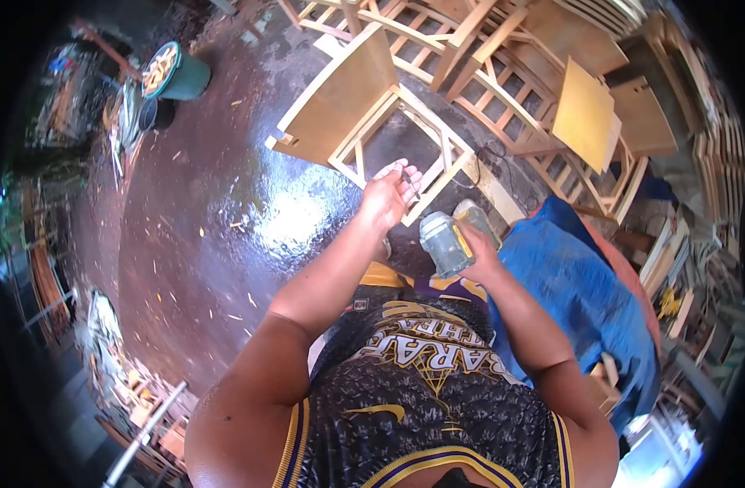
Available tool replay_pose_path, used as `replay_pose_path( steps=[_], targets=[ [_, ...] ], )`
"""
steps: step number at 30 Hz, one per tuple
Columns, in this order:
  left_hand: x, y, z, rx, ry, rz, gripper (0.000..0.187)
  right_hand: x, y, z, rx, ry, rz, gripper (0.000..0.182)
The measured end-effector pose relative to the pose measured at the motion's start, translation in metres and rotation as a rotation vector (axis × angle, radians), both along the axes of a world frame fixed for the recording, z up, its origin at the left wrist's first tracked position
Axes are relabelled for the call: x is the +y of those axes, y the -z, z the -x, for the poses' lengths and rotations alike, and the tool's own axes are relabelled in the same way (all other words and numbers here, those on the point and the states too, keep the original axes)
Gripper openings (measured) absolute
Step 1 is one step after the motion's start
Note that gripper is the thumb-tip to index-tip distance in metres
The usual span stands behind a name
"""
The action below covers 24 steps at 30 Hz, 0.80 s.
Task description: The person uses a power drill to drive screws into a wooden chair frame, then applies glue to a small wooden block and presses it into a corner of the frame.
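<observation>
My left hand [393,195] is palm up with its fingers partly curled around a thin dark stick-like piece [410,184]; its kind I cannot tell. It overlaps the near side of a wooden frame [447,172] with an upright plywood panel [340,93] at its left. My right hand [482,254] is wrapped round a clear greyish plastic jar [445,246], tilted, with a yellow patch beside the fingers. Just behind it shows a second, similar clear container [476,218], partly hidden by the first.
A blue tarp [551,268] covers a heap at my right. More slatted wooden frames [502,93] and a yellowish board [584,114] stand beyond the workpiece. At the far left, a green bucket [183,77] holds wood scraps. The dark floor [193,220] looks wet and shiny.
</observation>
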<state>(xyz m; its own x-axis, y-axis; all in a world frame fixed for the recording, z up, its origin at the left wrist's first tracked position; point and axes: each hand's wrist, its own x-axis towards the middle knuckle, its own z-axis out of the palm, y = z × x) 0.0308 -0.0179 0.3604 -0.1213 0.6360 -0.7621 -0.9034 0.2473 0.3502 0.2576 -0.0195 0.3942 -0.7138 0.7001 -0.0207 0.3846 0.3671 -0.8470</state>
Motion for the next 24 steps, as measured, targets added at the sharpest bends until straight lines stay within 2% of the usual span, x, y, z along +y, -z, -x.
replay_pose_path(
  steps=[1,3,4,9,12,15,19,21,22,24],
  targets=[
    [0.004,0.005,0.0,0.002,-0.032,0.007,0.02,0.017,-0.001,-0.002,0.002,-0.032,0.007,0.067],
    [0.012,0.011,-0.003,0.014,-0.13,0.028,0.019,0.053,0.004,-0.01,-0.16,-0.215,-0.072,0.072],
    [0.018,0.012,-0.007,0.017,-0.162,0.041,0.019,0.072,0.006,-0.012,-0.121,-0.264,-0.053,0.075],
    [0.043,0.023,-0.032,0.066,-0.349,0.099,0.018,0.16,0.015,-0.018,-0.142,-0.554,-0.144,0.072],
    [0.053,0.029,-0.047,0.1,-0.45,0.13,0.017,0.2,0.005,-0.012,-0.317,-0.751,-0.231,0.069],
    [0.057,0.038,-0.056,0.123,-0.523,0.15,0.016,0.219,0.017,-0.009,-0.371,-0.833,-0.308,0.065],
    [0.059,0.057,-0.056,0.15,-0.57,0.147,0.015,0.223,0.04,-0.002,-0.301,-0.845,-0.409,0.054],
    [0.057,0.081,-0.048,0.183,-0.508,0.176,0.015,0.217,0.054,0.01,-0.386,-0.883,-0.485,0.045],
    [0.057,0.097,-0.042,0.203,-0.472,0.17,0.016,0.214,0.061,0.016,-0.309,-0.868,-0.557,0.038],
    [0.06,0.141,-0.027,0.222,-0.465,0.174,0.016,0.217,0.093,0.033,-0.308,-0.925,-0.624,0.037]
  ],
)
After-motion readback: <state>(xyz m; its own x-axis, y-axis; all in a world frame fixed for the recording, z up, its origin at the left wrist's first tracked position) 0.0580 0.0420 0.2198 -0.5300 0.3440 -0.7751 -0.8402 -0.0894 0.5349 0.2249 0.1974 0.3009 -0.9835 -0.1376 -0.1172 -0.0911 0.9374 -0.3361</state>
